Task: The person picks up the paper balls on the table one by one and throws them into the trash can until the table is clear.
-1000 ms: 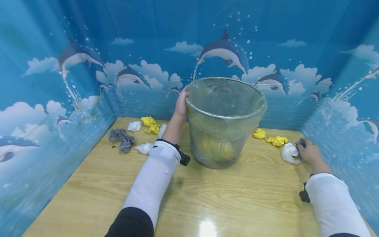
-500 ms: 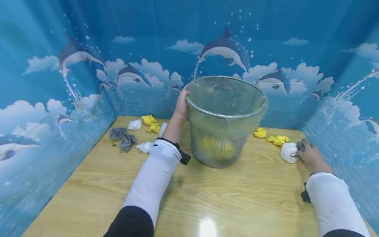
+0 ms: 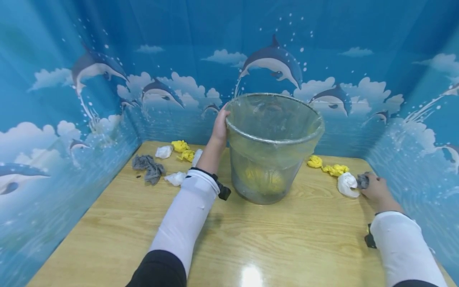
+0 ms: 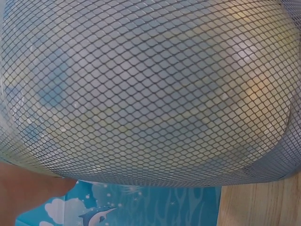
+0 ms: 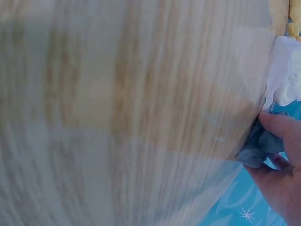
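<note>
A mesh wastebasket [image 3: 267,175] with a translucent yellowish liner stands on the table, and yellow stuff shows through its lower wall. My left hand [image 3: 219,125] grips its left rim; most of the fingers are hidden behind the wall. In the left wrist view the mesh wall [image 4: 150,94] fills the picture, with part of the left hand [image 4: 33,190] at its edge. At the far right, my right hand [image 3: 377,189] pinches a crumpled grey wad [image 3: 363,180], thin like a plastic bag, between thumb and fingers. A crumpled white wad [image 3: 347,185] lies right beside it.
Yellow wads [image 3: 336,170] lie between the basket and the right hand. On the left are grey wads [image 3: 148,168], white wads [image 3: 175,178] and yellow wads [image 3: 180,146]. Dolphin-printed curtains [image 3: 229,56] enclose the wooden table [image 3: 279,239] at the back and sides.
The right hand has shifted slightly with the grey wad, which shows more fully now. The white wad beside it has moved a little left. The left hand and wastebasket stay put.
</note>
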A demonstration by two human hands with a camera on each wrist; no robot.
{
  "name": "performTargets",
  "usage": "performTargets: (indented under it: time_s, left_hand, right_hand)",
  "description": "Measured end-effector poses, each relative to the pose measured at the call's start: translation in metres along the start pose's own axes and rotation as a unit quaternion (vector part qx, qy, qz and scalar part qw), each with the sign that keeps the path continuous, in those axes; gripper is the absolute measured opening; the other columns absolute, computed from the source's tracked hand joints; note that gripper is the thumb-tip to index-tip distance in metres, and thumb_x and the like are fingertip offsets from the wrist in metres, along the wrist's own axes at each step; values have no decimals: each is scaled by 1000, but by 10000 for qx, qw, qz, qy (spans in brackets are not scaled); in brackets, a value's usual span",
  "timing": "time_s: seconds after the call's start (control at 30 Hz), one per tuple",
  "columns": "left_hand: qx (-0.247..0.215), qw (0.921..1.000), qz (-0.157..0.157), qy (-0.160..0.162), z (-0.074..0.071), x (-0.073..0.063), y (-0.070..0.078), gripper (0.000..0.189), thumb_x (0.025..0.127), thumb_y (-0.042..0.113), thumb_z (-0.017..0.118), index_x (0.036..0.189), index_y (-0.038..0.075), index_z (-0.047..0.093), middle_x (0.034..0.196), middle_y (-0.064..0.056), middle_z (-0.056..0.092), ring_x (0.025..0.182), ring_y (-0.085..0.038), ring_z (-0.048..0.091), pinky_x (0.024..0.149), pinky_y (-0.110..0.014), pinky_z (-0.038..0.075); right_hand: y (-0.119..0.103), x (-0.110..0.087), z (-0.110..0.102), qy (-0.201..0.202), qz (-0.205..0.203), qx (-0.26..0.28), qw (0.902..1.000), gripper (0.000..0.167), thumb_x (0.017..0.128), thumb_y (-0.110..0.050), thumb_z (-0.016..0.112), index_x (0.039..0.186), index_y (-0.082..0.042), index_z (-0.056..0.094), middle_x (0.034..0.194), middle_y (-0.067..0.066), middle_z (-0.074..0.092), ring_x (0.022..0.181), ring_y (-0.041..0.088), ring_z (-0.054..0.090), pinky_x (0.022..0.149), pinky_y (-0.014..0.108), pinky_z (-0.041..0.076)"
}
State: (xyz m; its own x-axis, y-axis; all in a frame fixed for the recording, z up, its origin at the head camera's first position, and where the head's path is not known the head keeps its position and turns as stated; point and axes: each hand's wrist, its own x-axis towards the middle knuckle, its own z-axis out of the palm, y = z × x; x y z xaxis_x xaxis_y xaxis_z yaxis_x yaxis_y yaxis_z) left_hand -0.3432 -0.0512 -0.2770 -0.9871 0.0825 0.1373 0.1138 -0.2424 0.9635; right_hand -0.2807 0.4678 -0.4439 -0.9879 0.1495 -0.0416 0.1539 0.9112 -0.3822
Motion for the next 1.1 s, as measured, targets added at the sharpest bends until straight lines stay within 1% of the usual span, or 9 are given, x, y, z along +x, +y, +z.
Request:
performTargets:
  time_s: [0.13, 0.33, 0.4, 0.53, 0.6, 0.77, 0.87, 0.97, 1.1]
  left_hand:
    - [31, 10000, 32, -20, 0, 0, 0, 59, 96, 20, 29, 155, 15, 23, 161, 0, 22, 145, -20, 25, 115, -38, 28]
    - [70, 10000, 12, -46, -1, 0, -2, 60, 96, 20, 29, 155, 16, 23, 161, 2, 23, 145, -19, 25, 114, -38, 29]
    - [70, 10000, 18, -54, 0, 0, -3, 60, 96, 20, 29, 155, 16, 23, 161, 1, 23, 146, -19, 24, 115, -39, 28]
    - [108, 9999, 26, -19, 1, -1, -4, 60, 95, 21, 28, 155, 15, 23, 161, 0, 22, 146, -20, 23, 116, -40, 26]
    - [125, 9999, 36, 2, 2, -1, -4, 61, 95, 21, 29, 155, 16, 23, 161, 0, 22, 146, -20, 23, 117, -40, 26]
    - [91, 9999, 67, 9, 3, -2, -5, 62, 94, 23, 29, 155, 16, 23, 161, -1, 23, 146, -21, 25, 116, -39, 27]
    - [79, 10000, 45, 6, 2, -2, -5, 62, 94, 23, 29, 155, 17, 23, 160, -1, 23, 146, -21, 25, 116, -39, 27]
    - [92, 10000, 37, -2, 2, -2, -6, 61, 94, 22, 29, 155, 17, 23, 161, -1, 23, 146, -21, 24, 116, -40, 27]
    - [129, 9999, 84, -55, 1, -2, -5, 61, 94, 21, 29, 155, 17, 23, 161, 0, 22, 146, -21, 24, 115, -40, 28]
  right_hand:
    - [-3, -1, 0, 0, 86, 1, 10000, 63, 84, -6, 58, 132, 16, 25, 125, 58, 16, 113, 70, 26, 91, 74, 34]
    - [-11, -4, -2, -216, 538, 74, 9983, 58, 88, -9, 58, 133, 13, 29, 128, 55, 15, 113, 69, 30, 92, 73, 34]
    - [-12, -5, -2, -227, 590, 46, 9980, 57, 89, -11, 58, 132, 13, 29, 128, 54, 17, 112, 68, 31, 92, 72, 35]
    - [-12, -7, -2, -128, 486, -48, 9987, 53, 88, -11, 57, 128, 13, 32, 123, 54, 21, 108, 67, 35, 89, 71, 37]
    - [-13, -8, -2, -129, 497, -58, 9987, 52, 88, -11, 57, 127, 14, 32, 123, 54, 21, 107, 66, 35, 88, 70, 37]
    - [-14, -7, -2, -239, 664, -8, 9975, 56, 89, -11, 57, 129, 17, 29, 126, 52, 20, 112, 64, 34, 93, 69, 36]
    - [-14, -6, -2, -245, 588, -61, 9980, 58, 88, -9, 57, 129, 20, 29, 125, 49, 28, 113, 62, 36, 96, 67, 36]
    - [-13, -5, -2, -240, 484, -155, 9984, 57, 86, -8, 58, 127, 22, 30, 119, 47, 36, 112, 60, 39, 96, 66, 36]
    - [-12, -3, -1, -162, 456, -206, 9986, 56, 86, -8, 58, 126, 22, 31, 116, 46, 38, 111, 60, 41, 95, 65, 37]
